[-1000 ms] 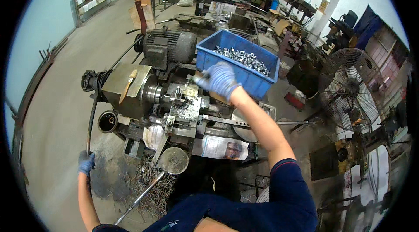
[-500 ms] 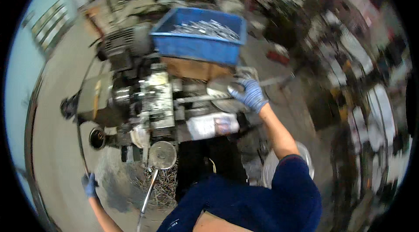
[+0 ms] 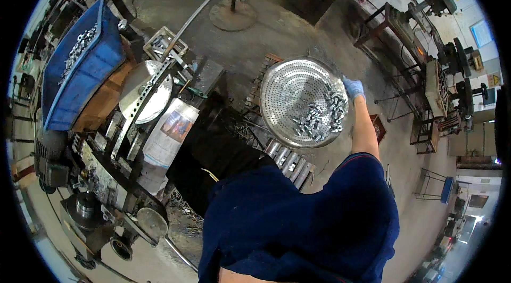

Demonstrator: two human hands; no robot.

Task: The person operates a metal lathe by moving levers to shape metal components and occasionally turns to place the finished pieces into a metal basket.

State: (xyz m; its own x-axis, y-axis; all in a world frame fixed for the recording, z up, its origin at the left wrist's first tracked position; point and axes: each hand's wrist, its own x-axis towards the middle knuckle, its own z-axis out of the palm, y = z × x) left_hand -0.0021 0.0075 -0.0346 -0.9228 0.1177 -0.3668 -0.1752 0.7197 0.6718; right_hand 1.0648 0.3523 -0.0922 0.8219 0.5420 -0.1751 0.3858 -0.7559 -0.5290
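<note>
My right hand (image 3: 353, 88), in a blue work glove, grips the right rim of a large round metal tray punched with small holes (image 3: 282, 97). A heap of small shiny metal parts (image 3: 319, 118) lies on the tray's right and lower side. The fingers are partly hidden at the rim. My left hand is out of view.
To the left stands a machine with a round metal disc (image 3: 133, 94), a folded newspaper (image 3: 169, 131) and a long-handled round plate (image 3: 153, 223). Behind it is a blue crate (image 3: 101, 78) of metal pieces. Metal cylinders (image 3: 290, 163) lie below the tray.
My view has swung right from the machine. My right hand has left the disc area and is now at the tray's rim. My left hand, on a rod earlier, has gone out of view.
</note>
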